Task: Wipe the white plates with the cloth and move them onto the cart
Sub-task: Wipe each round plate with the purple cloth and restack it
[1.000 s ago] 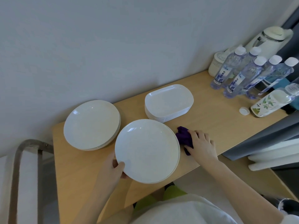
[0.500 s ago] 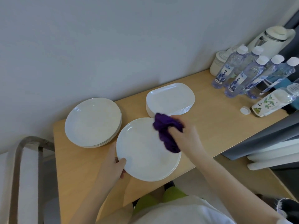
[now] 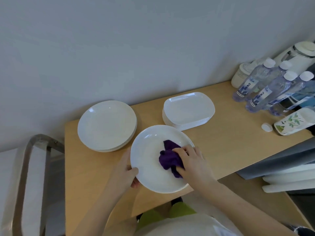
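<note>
Wood-grain table [image 3: 221,150] fills most of what I see, pushed against the wall, with the metal frame of the cart [image 3: 29,167] at its left end. On it sit a stack of round white plates [image 3: 106,124] at the back left and a stack of oblong plates [image 3: 188,109] just right of centre. Nearest me is the round plate [image 3: 148,176] I am cleaning; its near rim hangs past the table edge. My left hand [image 3: 124,174] grips that rim, thumb on top. My right hand [image 3: 192,163] presses the bunched purple cloth [image 3: 168,158] into the plate's bowl, fingers curled over it. The risk, I judge, is bearing down too hard near the overhanging side: the plate could tip or slide off if my left hand's hold loosens.
</note>
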{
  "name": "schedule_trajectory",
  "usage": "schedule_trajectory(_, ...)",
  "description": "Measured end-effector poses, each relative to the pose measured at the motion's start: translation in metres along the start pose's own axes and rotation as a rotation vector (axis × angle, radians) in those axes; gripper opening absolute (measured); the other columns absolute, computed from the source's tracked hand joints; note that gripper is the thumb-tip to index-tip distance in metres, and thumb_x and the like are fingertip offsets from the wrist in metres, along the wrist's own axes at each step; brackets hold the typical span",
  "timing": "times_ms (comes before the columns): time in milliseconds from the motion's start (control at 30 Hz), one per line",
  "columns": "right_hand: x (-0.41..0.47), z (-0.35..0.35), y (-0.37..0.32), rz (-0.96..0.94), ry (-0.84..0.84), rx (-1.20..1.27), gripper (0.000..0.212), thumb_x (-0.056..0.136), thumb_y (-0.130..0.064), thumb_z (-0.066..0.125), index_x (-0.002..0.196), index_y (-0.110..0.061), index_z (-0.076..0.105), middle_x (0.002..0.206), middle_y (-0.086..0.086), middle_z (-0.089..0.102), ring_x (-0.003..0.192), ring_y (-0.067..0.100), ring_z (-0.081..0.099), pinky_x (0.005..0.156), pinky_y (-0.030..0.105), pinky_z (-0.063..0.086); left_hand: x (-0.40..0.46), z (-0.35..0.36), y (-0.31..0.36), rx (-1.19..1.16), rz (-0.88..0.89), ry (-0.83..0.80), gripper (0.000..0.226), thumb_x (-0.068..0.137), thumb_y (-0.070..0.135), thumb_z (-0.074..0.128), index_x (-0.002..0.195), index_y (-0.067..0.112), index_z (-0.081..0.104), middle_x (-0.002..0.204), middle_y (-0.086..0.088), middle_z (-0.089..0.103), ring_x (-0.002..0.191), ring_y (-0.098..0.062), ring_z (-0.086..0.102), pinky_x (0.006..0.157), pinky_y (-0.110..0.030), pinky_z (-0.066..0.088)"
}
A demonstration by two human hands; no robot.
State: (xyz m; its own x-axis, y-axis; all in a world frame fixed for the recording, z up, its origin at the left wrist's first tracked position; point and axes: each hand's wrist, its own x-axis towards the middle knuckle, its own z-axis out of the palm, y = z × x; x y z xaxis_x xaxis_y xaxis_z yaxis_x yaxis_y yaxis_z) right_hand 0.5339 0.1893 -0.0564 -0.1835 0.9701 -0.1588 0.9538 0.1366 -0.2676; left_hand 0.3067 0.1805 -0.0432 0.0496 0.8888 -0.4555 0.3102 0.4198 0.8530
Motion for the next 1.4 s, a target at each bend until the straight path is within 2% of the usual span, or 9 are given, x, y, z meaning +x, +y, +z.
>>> schedule_trajectory(200,0.048,0.003,-0.017,0.085,0.194,0.04,0.05,0.093,-0.028,0.052,0.141,-0.024,0.039,0.133,0.0,0.043,0.113,0.025,0.039,0.092,0.031,0.041,0.008,-0.003,-0.005,0.008,-0.082,-0.024,0.067,0.082,-0.004,0.048,0.125,0.046,0.037,0.055,-0.007,0.066,0.043,-0.018,0.06,0.047,-0.028,0.053)
schedule_trajectory(433,0.067,0.013,-0.078,-0.242,0.129,0.249,0.049,0.08,-0.03,0.063,0.128,-0.02,0.055,0.135,-0.002,0.048,0.121,0.023,0.043,0.098,0.034,0.034,0.01,-0.005,-0.009,0.036,-0.056,-0.013,0.067,0.084,-0.005,0.046,0.109,0.057,0.041,0.051,-0.006,0.063,0.041,-0.019,0.058,0.042,-0.028,0.05)
schedule_trajectory(533,0.054,0.022,-0.076,-0.355,0.116,0.164,0.047,0.081,-0.04,0.062,0.124,-0.022,0.057,0.132,-0.005,0.052,0.122,0.02,0.045,0.098,0.033,0.034,0.012,-0.003,-0.011,0.048,-0.065,0.03,0.052,0.083,-0.005,0.051,0.116,0.036,0.048,0.055,-0.003,0.061,0.041,-0.014,0.056,0.042,-0.026,0.049)
schedule_trajectory(633,0.06,0.018,-0.062,-0.448,0.043,-0.014,0.049,0.082,-0.033,0.063,0.128,-0.023,0.052,0.134,-0.005,0.05,0.122,0.02,0.042,0.096,0.034,0.033,0.01,0.0,-0.01,0.016,-0.065,0.022,0.059,0.084,-0.003,0.05,0.108,0.05,0.043,0.056,-0.006,0.063,0.041,-0.017,0.056,0.041,-0.027,0.048)
schedule_trajectory(733,0.076,0.004,-0.049,-0.345,0.048,-0.138,0.049,0.084,-0.029,0.058,0.132,-0.025,0.046,0.138,-0.004,0.044,0.123,0.023,0.039,0.094,0.035,0.032,0.006,0.001,-0.007,-0.009,-0.057,0.005,0.069,0.083,-0.002,0.046,0.106,0.062,0.037,0.054,-0.008,0.063,0.041,-0.018,0.055,0.04,-0.025,0.046)
schedule_trajectory(900,0.061,-0.007,-0.006,-0.009,0.159,-0.238,0.045,0.082,-0.036,0.059,0.125,-0.025,0.05,0.126,-0.004,0.047,0.107,0.024,0.045,0.081,0.031,0.04,0.005,0.004,-0.004,-0.016,-0.119,0.009,0.064,0.083,0.0,0.047,0.122,0.05,0.036,0.054,-0.008,0.064,0.041,-0.016,0.057,0.045,-0.026,0.05)
schedule_trajectory(1067,0.034,0.013,-0.004,0.186,0.221,-0.131,0.049,0.081,-0.036,0.061,0.127,-0.021,0.051,0.122,0.001,0.05,0.104,0.027,0.045,0.087,0.032,0.04,0.005,0.002,0.001,-0.048,-0.176,0.01,0.072,0.081,-0.002,0.049,0.136,0.043,0.038,0.064,-0.012,0.067,0.044,-0.019,0.059,0.046,-0.027,0.051)
schedule_trajectory(1267,0.066,0.008,-0.038,-0.065,0.141,0.265,0.057,0.078,-0.028,0.059,0.133,-0.029,0.048,0.13,-0.009,0.053,0.119,0.017,0.045,0.103,0.029,0.032,0.002,-0.004,0.004,-0.049,-0.207,-0.024,0.073,0.082,0.0,0.052,0.138,0.045,0.036,0.064,-0.01,0.07,0.05,-0.021,0.065,0.048,-0.026,0.053)
schedule_trajectory(1400,0.066,0.011,-0.065,-0.204,0.002,0.312,0.054,0.073,-0.026,0.064,0.125,-0.027,0.054,0.124,-0.007,0.058,0.116,0.018,0.047,0.097,0.034,0.037,0.004,-0.004,0.001,-0.049,-0.188,-0.017,0.067,0.084,-0.002,0.051,0.125,0.049,0.039,0.057,-0.004,0.068,0.048,-0.021,0.064,0.046,-0.026,0.052)
